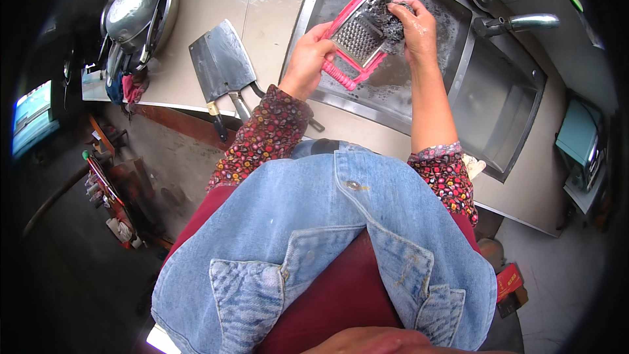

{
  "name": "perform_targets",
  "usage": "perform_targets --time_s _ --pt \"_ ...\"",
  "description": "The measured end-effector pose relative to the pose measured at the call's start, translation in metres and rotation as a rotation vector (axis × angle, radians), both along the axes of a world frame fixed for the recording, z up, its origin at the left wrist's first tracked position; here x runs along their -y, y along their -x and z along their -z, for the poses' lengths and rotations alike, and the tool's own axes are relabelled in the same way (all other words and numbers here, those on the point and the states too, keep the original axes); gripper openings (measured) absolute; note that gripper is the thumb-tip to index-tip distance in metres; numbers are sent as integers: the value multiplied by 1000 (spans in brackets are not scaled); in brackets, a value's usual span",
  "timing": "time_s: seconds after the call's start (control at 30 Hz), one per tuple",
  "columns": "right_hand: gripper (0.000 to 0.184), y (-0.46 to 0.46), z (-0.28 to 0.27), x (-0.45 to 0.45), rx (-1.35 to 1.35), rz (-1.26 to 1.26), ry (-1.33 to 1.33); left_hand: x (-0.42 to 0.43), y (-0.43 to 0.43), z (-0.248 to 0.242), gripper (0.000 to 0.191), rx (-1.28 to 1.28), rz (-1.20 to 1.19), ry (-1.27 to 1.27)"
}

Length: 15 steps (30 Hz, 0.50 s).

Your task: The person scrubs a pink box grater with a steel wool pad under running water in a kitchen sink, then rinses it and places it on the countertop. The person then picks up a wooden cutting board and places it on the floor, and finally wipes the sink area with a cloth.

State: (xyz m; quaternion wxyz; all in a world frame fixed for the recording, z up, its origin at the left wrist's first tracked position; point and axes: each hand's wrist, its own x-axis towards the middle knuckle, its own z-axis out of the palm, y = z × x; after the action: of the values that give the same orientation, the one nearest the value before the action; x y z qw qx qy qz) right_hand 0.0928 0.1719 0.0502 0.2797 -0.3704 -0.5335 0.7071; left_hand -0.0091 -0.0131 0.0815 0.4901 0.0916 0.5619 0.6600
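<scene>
Over the left basin of a stainless steel double sink [464, 76], my left hand [311, 59] grips a metal grater [356, 39] by its pink plastic frame near the ribbed handle. The grater is tilted, its rough face turned up towards me. My right hand [417, 24] holds a steel wool scourer [388, 17] against the grater's upper right part, which the scourer partly hides. The skin of my right hand looks wet. Beneath the grater, soapy water with bubbles [393, 88] covers part of the basin floor.
Cleavers [223, 61] lie on the counter left of the sink, handles over its front edge. Metal bowls and pans [135, 10] are stacked at the far left. A chrome faucet [521, 23] reaches over the sink divider. A teal appliance [580, 130] stands at the right.
</scene>
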Motion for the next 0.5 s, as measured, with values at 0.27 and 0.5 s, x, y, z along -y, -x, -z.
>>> perform_targets --time_s 0.27,0.5 --pt "43 9 -21 44 399 -109 -448 -9 -24 6 38 -148 -71 62" --pt "47 22 -12 37 478 60 -408 -5 -43 14 44 -325 -104 56"
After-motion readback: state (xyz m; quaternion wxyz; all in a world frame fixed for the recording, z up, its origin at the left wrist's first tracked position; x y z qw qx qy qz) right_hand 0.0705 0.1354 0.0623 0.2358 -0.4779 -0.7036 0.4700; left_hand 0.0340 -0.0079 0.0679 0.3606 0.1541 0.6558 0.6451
